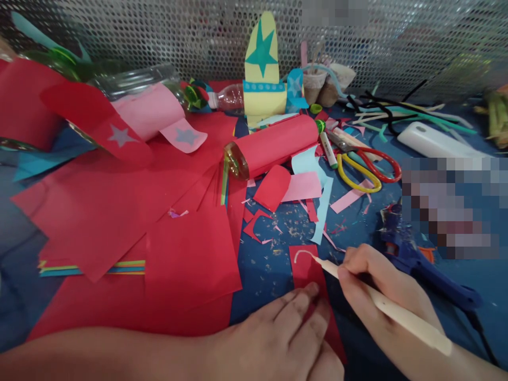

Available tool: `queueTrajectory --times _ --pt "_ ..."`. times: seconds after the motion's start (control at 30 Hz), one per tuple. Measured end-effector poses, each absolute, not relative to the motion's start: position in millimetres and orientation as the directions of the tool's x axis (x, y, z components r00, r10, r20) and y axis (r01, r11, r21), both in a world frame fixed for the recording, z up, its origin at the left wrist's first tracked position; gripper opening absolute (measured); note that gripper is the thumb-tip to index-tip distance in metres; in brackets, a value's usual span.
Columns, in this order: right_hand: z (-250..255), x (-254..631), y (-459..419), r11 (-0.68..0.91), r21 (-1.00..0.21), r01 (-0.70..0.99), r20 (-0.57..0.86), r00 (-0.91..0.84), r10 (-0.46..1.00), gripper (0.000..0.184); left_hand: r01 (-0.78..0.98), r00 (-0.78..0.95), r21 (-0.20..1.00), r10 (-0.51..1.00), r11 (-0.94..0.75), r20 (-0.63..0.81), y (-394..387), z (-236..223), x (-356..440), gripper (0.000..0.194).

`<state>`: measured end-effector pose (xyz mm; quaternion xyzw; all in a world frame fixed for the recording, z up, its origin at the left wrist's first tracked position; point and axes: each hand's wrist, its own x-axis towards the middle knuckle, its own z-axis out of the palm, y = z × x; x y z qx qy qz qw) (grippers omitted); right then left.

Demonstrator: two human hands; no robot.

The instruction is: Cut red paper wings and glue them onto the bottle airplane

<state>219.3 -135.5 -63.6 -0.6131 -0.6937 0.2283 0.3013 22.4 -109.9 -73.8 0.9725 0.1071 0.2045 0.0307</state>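
My right hand (381, 291) is closed around a cream-coloured pen (408, 320), its tip resting on a narrow red paper strip (305, 270). A pale curved line (302, 253) shows near the strip's top end. Fingers stretched out, my left hand (289, 328) lies flat over the lower part of the strip and presses it to the blue table. Left of the strip spreads a pile of red paper sheets (190, 254). Just above it lie red, pink and light blue paper scraps (305, 185).
A blue glue gun (428, 270) with a cord lies right of my right hand. Behind are scissors (359, 169) with red and yellow handles, a marker (327, 150), a bottle wrapped in red paper (278, 145) and a yellow paper piece with a star (262, 69). A perforated metal panel (159, 37) stands at the back.
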Motion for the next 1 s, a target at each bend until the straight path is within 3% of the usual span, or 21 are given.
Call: queueTrajectory --times 0.27,0.5,0.7,1.0 --pt "-57.6 218.5 -133.0 0.146 -0.663 0.734 0.145 -0.065 0.987 0.021 0.185 0.888 0.181 0.243 -0.966 0.390 -108.0 -76.2 21.1 0.028" --pt "-46.0 216.4 -135.6 0.264 -0.720 0.642 0.400 0.072 0.914 0.020 0.188 0.859 0.222 0.270 -0.957 0.436 -108.6 -76.0 19.4 0.024" --pt "-44.6 220.8 -135.0 0.250 -0.710 0.658 0.323 -0.011 0.946 0.015 0.150 0.802 0.219 0.248 -0.964 0.543 -106.8 -69.4 18.9 0.031" --pt "-48.8 217.7 -134.1 0.235 -0.819 0.524 0.330 0.094 0.939 0.007 0.210 0.847 0.135 0.250 -0.968 0.469 -103.8 -71.0 19.0 0.017"
